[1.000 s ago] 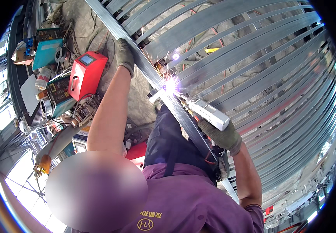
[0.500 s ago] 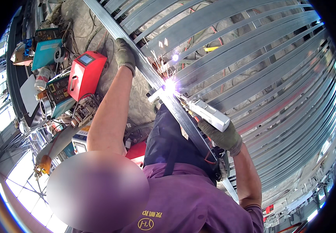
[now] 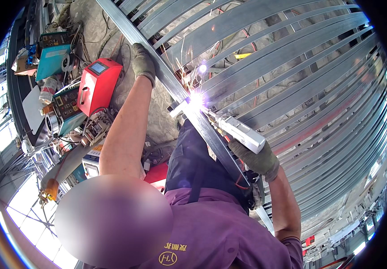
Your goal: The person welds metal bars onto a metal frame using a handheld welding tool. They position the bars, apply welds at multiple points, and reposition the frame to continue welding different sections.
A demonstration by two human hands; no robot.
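Note:
My left hand (image 3: 144, 64), in a dark green work glove, grips the outer edge of a long grey metal bar (image 3: 169, 83) that runs diagonally through the middle. My right hand (image 3: 260, 159), gloved alike, is closed around a white, box-shaped welding torch (image 3: 240, 131). The torch's nozzle points up and left at the bar, where a bright violet-white arc (image 3: 196, 99) burns and throws sparks. Glare hides the weld spot itself. Beside the arc, a short metal piece (image 3: 178, 110) juts from the bar's left side.
Many parallel grey metal slats (image 3: 292, 58) fill the right side, with cables on the floor beneath them. To the left stand a red machine with a screen (image 3: 98, 87) and a teal machine (image 3: 53, 58). Hoses and wire spools lie around them.
Sparks fly in a slightly different pattern, thinner and more upright. Both hands, the torch and the bar stay almost exactly where they were.

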